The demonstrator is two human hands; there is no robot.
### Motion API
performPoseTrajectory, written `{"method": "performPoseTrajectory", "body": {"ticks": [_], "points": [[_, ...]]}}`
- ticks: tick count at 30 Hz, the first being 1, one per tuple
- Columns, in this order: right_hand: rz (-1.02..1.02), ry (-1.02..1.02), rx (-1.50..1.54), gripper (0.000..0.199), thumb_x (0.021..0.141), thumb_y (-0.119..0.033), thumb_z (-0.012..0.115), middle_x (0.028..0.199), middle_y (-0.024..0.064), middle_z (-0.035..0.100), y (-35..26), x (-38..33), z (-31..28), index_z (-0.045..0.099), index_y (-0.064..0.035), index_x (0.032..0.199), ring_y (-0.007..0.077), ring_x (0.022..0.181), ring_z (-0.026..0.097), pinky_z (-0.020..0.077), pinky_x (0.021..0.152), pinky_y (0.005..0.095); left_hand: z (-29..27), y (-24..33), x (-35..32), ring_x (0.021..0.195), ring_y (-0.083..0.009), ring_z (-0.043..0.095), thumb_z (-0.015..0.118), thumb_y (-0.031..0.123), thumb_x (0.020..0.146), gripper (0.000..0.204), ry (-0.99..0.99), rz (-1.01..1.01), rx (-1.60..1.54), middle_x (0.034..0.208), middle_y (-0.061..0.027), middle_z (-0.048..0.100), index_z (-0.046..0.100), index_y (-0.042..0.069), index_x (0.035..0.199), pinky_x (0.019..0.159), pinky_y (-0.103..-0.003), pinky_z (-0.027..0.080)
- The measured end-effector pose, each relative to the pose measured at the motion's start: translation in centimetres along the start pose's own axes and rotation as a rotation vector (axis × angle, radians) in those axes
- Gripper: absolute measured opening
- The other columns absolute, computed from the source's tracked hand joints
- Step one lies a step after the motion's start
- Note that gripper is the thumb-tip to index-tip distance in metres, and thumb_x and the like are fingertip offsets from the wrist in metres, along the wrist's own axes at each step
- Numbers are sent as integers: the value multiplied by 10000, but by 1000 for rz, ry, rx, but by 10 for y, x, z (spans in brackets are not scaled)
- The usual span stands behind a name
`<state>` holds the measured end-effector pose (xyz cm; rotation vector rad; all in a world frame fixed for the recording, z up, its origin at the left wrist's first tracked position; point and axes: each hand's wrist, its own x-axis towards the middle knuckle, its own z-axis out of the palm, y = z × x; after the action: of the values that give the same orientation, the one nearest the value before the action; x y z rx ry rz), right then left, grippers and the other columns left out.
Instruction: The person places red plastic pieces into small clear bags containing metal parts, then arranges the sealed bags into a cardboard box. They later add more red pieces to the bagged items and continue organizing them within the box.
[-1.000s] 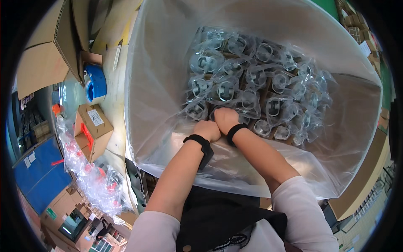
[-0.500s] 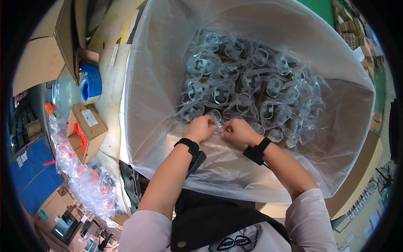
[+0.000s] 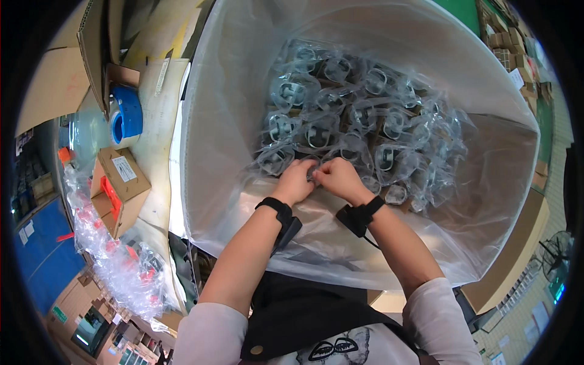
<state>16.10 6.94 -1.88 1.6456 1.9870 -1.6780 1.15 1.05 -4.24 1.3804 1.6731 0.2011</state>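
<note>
Here, left hand [image 3: 296,180] and right hand [image 3: 338,177] both pinch one light, slippery bagged part [image 3: 312,171] at the pile's six o'clock edge; grip the slack film.

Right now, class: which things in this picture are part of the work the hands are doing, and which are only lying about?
In the work:
left hand
right hand
small clear bag pinched between both hands
pile of bagged parts
big clear liner bag

Lying about:
blue tape roll
small cardboard box
strip of red-part bags

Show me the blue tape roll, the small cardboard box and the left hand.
blue tape roll [image 3: 129,114], head view, outer blue side.
small cardboard box [image 3: 121,182], head view, top flap.
left hand [image 3: 296,180], head view, back of hand.
</note>
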Motion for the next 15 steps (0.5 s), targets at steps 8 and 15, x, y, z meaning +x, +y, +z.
{"method": "performPoseTrajectory", "body": {"ticks": [8,15], "points": [[-53,89,-93,258,762,-269,692,748,205,664,5,-5,1,680,-11,759,366,736,659,527,686,435,-16,14,-7,926,-355,659,545,108,849,177,-79,-96,452,1007,-182,649,670,10,926,795,-436,540],[35,-11,-428,229,758,-209,664,877,224,678,-13,13,13,689,5,836,376,861,667,543,757,442,-35,25,-25,837,-336,634,600,123,797,65,152,64,414,912,-127,629,626,64,800,730,-449,512]]}}
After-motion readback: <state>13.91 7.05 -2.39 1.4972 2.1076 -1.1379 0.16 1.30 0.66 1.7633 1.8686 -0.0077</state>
